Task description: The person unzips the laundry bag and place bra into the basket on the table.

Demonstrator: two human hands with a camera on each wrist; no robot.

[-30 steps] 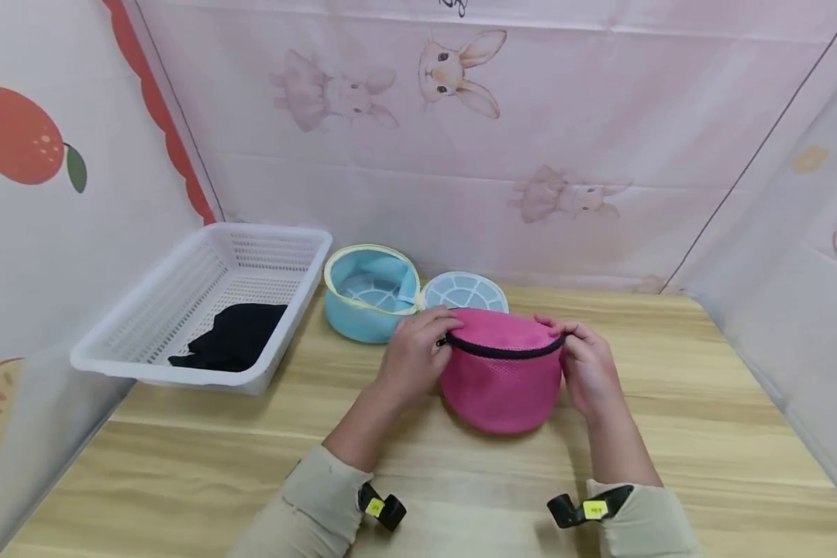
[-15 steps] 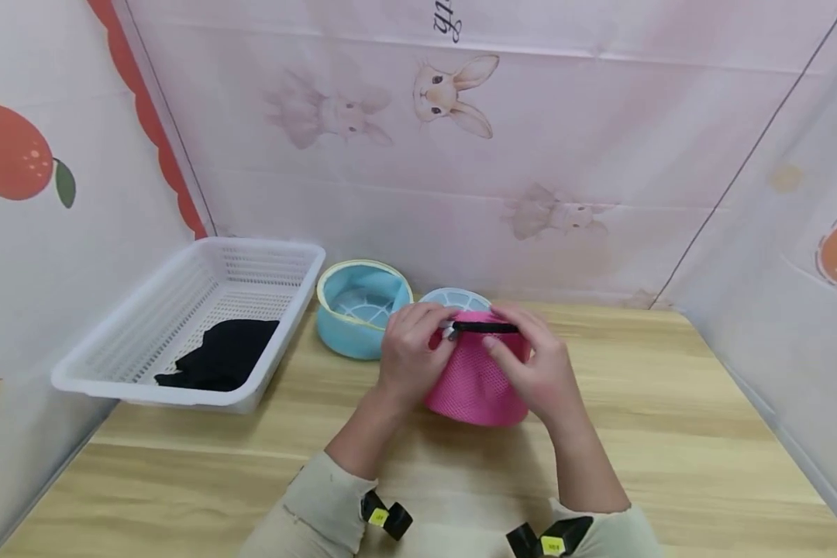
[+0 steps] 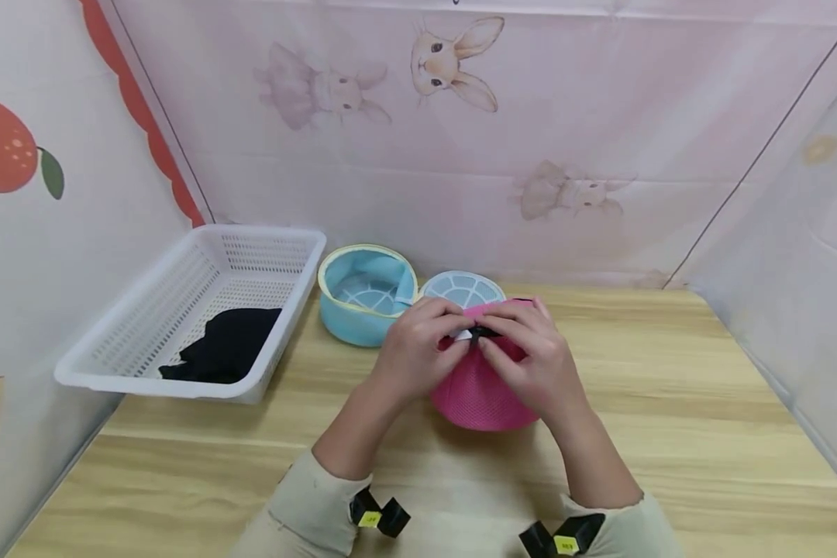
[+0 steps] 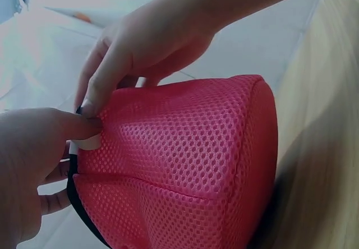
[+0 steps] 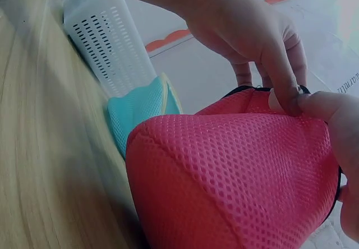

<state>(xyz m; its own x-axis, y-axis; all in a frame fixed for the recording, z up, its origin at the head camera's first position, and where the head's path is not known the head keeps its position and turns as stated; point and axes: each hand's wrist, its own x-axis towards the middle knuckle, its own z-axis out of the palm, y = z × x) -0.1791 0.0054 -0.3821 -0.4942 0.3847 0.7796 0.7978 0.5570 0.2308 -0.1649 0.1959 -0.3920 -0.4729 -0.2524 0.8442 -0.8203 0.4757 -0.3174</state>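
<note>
Pinching the black rim (image 3: 487,332) of the pink mesh bag (image 3: 484,399) with both left hand (image 3: 418,349) and right hand (image 3: 539,360), close together beside a white tag (image 3: 463,335). Holding it upright near the middle of the tabletop (image 3: 683,403), just before the ribbed disc (image 3: 463,288) and blue mesh bag (image 3: 352,322), well apart from the white basket (image 3: 160,387), with wide room toward the right edge.

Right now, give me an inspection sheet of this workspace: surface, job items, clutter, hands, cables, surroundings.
Surface: wood-grain table.
Job items: pink mesh bag with black edging at its mouth.
Clutter: white basket holding black cloth; open blue mesh bin; round spoked panel beside it.
Hands: left hand and right hand pinch the bag's edge, fingertips close together.
Cables: nothing seen.
Surroundings: pink rabbit-print sheet behind, fruit-print sheets at the sides.
</note>
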